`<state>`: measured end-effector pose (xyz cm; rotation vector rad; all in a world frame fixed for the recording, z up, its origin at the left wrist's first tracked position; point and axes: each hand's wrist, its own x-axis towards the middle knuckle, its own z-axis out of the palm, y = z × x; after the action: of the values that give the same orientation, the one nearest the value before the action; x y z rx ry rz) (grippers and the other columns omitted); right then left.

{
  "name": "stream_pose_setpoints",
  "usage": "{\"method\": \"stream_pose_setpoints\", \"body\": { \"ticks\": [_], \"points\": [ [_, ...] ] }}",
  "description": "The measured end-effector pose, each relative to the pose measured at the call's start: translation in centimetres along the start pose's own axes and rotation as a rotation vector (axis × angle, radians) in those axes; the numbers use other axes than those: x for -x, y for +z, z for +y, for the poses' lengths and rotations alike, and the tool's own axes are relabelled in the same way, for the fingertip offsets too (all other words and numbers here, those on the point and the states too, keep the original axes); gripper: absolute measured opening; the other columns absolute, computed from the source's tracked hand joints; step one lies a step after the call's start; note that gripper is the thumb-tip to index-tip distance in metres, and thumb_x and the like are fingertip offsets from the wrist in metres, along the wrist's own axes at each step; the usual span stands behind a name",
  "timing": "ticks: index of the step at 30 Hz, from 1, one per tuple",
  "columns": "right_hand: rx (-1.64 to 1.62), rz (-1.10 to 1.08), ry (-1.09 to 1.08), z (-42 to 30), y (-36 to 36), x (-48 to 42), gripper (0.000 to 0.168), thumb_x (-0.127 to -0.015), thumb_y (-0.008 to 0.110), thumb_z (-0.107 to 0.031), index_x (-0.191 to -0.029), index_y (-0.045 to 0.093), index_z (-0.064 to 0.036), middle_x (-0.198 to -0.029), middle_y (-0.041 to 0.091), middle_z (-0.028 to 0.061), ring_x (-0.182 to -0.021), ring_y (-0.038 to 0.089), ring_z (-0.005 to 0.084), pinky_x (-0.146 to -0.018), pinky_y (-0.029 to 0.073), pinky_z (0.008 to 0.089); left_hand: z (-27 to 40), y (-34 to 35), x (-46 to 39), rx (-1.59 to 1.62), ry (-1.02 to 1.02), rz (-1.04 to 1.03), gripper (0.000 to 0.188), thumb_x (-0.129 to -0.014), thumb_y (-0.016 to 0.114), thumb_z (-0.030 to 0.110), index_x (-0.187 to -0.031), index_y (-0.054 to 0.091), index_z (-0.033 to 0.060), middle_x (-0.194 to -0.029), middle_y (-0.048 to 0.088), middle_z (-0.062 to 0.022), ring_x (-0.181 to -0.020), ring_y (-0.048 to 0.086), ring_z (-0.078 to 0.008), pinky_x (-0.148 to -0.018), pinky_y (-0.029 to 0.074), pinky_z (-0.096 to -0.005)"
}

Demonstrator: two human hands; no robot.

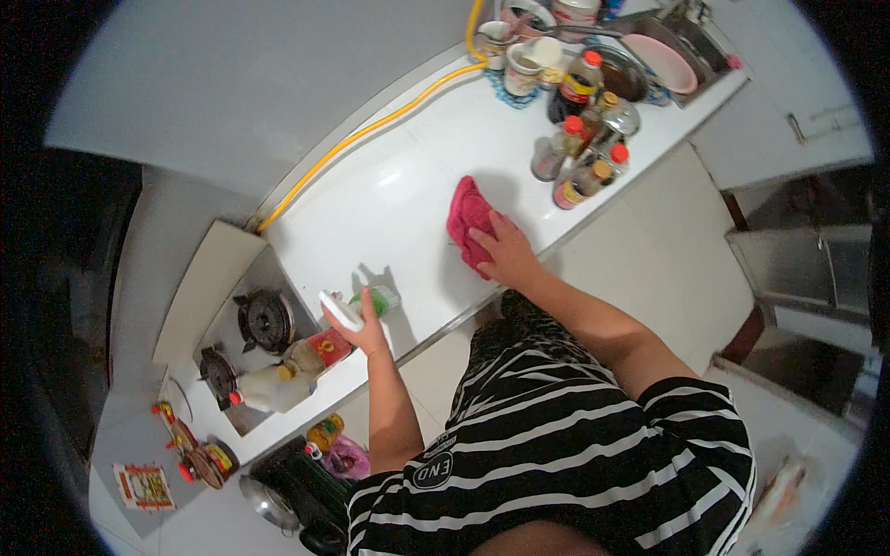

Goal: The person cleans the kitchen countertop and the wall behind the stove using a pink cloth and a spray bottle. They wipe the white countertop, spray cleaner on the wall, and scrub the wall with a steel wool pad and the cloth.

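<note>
My right hand [511, 254] lies on a crumpled red cloth [462, 221], fingers spread over its right side and pressing it to the white countertop [410, 163]. Over the counter's left part, my left hand [366, 332] grips a spray bottle [375, 301] by its white trigger head [340, 311]. Green shows in the bottle's clear body, which points away to the right of the hand. Whether its base touches the counter cannot be told.
Several sauce bottles with red and yellow caps [577, 135] crowd the counter's right, before cups [521, 69] and a sink holding a pink basin [660, 62]. A yellow hose [368, 128] follows the wall. Large bottles [274, 389] lie across the gas stove [266, 321] on the left.
</note>
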<state>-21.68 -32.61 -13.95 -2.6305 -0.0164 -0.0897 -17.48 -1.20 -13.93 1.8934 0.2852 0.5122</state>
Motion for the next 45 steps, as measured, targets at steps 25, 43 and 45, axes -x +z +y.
{"method": "stream_pose_setpoints", "body": {
  "ticks": [25,43,45],
  "points": [
    [-0.718,0.275,0.796,38.5,-24.0,36.2,0.040,-0.088,0.067,-0.024,-0.121,0.062,-0.003,-0.118,0.066,0.0152,-0.105,0.065,0.0274,-0.090,0.052,0.0380,22.1,35.4,36.3,0.033,0.321,-1.287,0.024,-0.086,0.071,0.012,-0.106,0.064,0.0011,-0.101,0.062,-0.0079,-0.092,0.062,-0.0167,-0.080,0.051,-0.0285],
    [-0.897,0.457,1.116,64.1,-37.1,31.0,0.043,-0.087,0.070,-0.011,-0.127,0.058,-0.003,-0.124,0.062,0.0112,-0.110,0.060,0.0189,-0.091,0.048,0.0306,29.6,73.2,40.1,-0.582,0.500,-1.502,0.054,-0.083,0.068,0.036,-0.121,0.058,0.0001,-0.122,0.058,-0.0232,-0.119,0.052,-0.0378,-0.102,0.042,-0.0449],
    [-0.860,0.494,1.078,67.6,-38.6,31.0,0.044,-0.087,0.069,-0.012,-0.129,0.058,-0.006,-0.123,0.062,0.0088,-0.104,0.059,0.0148,-0.079,0.049,0.0278,30.2,76.7,39.8,-0.635,0.507,-1.583,0.064,-0.084,0.065,0.041,-0.127,0.053,-0.0048,-0.132,0.051,-0.0275,-0.123,0.048,-0.0409,-0.104,0.040,-0.0448]
  ]
}}
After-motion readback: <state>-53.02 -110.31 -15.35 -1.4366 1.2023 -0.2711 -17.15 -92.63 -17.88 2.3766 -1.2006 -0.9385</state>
